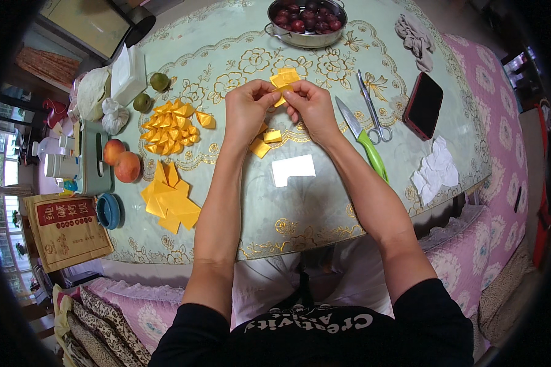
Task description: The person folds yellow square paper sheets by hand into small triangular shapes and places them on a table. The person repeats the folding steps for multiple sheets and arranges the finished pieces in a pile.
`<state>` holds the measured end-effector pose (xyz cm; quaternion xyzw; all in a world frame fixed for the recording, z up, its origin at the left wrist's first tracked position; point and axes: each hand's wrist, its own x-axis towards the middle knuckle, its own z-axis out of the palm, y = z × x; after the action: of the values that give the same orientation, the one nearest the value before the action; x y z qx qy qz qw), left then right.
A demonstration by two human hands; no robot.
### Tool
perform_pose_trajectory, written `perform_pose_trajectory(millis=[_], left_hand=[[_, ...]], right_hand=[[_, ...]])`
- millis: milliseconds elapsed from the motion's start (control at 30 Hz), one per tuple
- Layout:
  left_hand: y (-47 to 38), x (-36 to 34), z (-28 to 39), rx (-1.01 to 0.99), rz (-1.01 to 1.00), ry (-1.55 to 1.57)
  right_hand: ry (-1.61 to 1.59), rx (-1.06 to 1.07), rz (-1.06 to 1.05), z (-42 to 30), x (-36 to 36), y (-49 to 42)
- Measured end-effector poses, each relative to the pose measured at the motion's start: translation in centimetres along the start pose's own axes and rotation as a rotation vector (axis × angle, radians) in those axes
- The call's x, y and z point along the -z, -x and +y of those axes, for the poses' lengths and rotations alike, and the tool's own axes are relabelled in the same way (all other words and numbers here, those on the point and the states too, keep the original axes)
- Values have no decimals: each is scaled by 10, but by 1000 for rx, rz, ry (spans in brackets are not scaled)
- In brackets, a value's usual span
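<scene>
Between the fingertips of both hands is a small piece of folded golden paper point(282, 94). My left hand point(252, 103) pinches it from one side, and my right hand point(308, 103) from the other. Just beyond the fingertips lies more folded golden paper point(288, 75); whether it joins the held piece I cannot tell. Several small folded golden pieces point(260, 147) lie beside my left wrist, partly hidden by it. Farther left, a cluster of pointed folded golden paper shapes point(170, 128) rests on the table, with a loose pile of flatter golden pieces point(172, 202) nearer my body.
A green-handled knife point(372, 153) and metal scissors point(369, 103) lie right of my right hand. Beyond them are a phone point(424, 105) and crumpled white tissue point(436, 172). A steel pot of dark red fruit point(307, 40) stands at the back. Peaches point(127, 166) sit at left.
</scene>
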<state>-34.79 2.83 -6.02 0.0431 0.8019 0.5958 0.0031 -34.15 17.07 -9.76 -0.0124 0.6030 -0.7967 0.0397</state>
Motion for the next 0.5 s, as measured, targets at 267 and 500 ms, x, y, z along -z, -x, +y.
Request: perform_pose_trajectory(millis=[267,500], left_hand=[[-32,-9,5,22,79,-198],[-63,-24,-9,-149,36,-610]], right_hand=[[-117,155,327,-6,0,0],[70,226,371,9,3,-8]])
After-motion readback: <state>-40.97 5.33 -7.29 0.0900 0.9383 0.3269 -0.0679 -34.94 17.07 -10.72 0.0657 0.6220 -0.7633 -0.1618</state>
